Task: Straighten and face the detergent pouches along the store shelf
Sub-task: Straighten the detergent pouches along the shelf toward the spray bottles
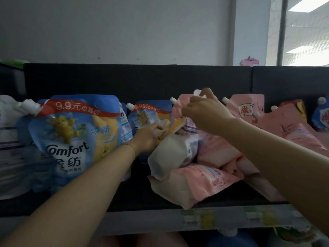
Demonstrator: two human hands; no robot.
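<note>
Just right of the big blue Comfort pouch (pixel 76 132), your left hand (pixel 147 137) and right hand (pixel 204 112) pinch the top of the tilted white plastic pouch (pixel 173 152), which is probably floppy and liquid-heavy, so grip that stiffer seam.

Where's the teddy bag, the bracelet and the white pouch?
teddy bag (pixel 65 129): head view, bear picture.
bracelet (pixel 131 147): head view, chain across wrist.
white pouch (pixel 170 148): head view, bulging side.
</note>
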